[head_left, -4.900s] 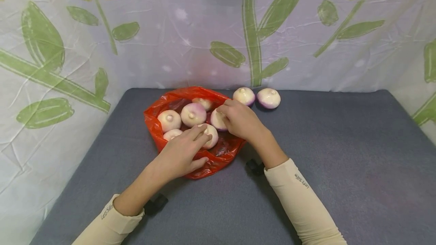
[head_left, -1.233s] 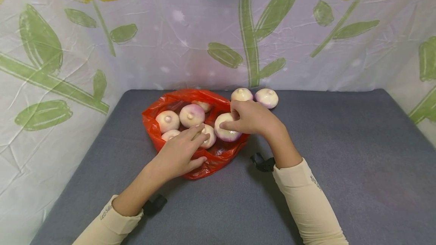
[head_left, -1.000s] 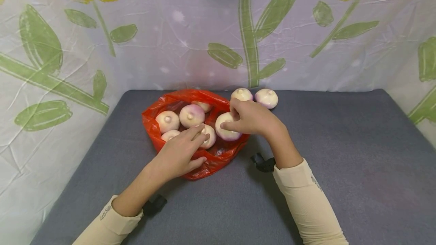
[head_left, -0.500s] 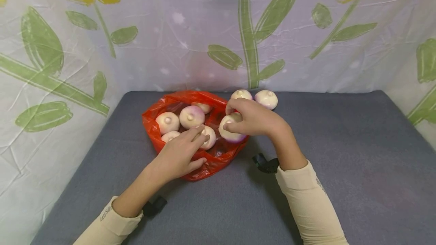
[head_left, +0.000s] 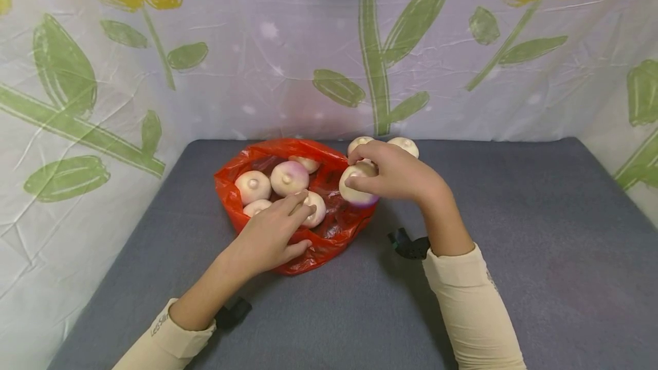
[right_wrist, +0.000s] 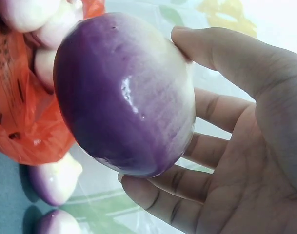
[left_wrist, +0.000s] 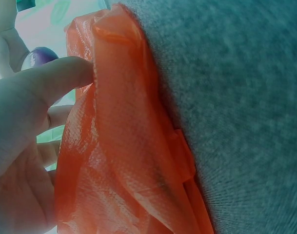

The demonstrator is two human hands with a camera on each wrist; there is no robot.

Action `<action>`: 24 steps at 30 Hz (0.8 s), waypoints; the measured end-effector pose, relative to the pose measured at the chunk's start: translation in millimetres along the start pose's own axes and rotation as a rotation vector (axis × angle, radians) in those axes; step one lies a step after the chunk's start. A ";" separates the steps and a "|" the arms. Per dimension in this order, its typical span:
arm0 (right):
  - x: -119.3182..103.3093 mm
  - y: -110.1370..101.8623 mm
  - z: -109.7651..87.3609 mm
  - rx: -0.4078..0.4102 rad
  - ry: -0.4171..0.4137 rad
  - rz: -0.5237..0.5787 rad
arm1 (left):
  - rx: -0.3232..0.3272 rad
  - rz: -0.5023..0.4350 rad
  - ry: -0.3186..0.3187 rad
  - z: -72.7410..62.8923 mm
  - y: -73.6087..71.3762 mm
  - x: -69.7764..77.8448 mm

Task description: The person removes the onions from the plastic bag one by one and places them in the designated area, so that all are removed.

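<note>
In the head view, my right hand (head_left: 398, 171) pinches a turnip (head_left: 354, 190) between thumb and fingers, over the right rim of a red plastic bag (head_left: 319, 256). Its glossy purple underside fills the right wrist view, the fingers spread around its pale top. My left hand (head_left: 269, 233) reaches over the bag's near edge. Its fingers lie loosely against another turnip (head_left: 316, 210) inside, while the thumb (left_wrist: 70, 73) touches the bag's rim in the left wrist view. Several more turnips, such as a pale purple one (head_left: 289, 177), sit in the bag.
Two turnips stand on the grey table (head_left: 514, 233) behind my right hand: one on the left (head_left: 360, 143), the other on the right (head_left: 406, 145). A white cloth (head_left: 247, 56) printed with flowers hangs along the table's back and sides.
My right hand has taken hold of the turnip at the bag's right side, lifted it and carried it rightward to the rim. The left hand has stayed put.
</note>
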State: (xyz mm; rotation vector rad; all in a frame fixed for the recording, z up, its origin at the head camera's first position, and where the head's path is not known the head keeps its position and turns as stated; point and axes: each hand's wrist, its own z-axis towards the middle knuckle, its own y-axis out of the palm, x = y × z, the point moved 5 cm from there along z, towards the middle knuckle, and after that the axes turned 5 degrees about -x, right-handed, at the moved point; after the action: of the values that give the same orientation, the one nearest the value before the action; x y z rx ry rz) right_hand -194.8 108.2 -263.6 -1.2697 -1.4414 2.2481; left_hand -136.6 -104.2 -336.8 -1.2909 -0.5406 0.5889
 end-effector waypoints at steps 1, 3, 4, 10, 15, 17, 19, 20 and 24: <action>1.3 -1.2 -0.9 0.005 0.008 0.006 | -0.002 0.000 -0.001 -0.2 0.1 0.0; 3.4 -4.8 -3.3 0.017 0.028 0.005 | -0.003 -0.001 -0.003 -0.3 0.1 -0.1; 4.9 -6.6 -4.5 0.022 0.041 0.003 | -0.003 -0.002 -0.004 -0.4 0.1 -0.2; 15.3 -15.9 -12.0 0.036 0.130 0.028 | -0.004 0.004 -0.006 -0.8 0.4 -0.1; 23.9 -23.2 -18.3 0.058 0.173 0.062 | -0.007 0.005 -0.005 -0.6 0.3 0.2; 26.8 -26.5 -20.8 0.069 0.185 0.073 | -0.006 0.001 -0.005 -0.7 0.3 0.2; 29.5 -29.3 -23.2 0.081 0.202 0.085 | -0.006 0.000 -0.005 -0.7 0.4 0.1; 31.1 -30.6 -24.5 0.089 0.213 0.091 | -0.007 -0.001 -0.006 -0.8 0.5 0.0; 38.3 -35.5 -29.6 0.124 0.262 0.118 | -0.013 -0.003 -0.012 -1.0 0.9 -0.3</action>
State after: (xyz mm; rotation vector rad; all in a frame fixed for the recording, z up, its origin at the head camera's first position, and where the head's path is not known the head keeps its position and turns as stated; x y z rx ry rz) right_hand -206.4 167.0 -260.9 -1.5744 -1.1448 2.1059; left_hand -136.3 -104.9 -337.9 -1.2997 -0.5571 0.5912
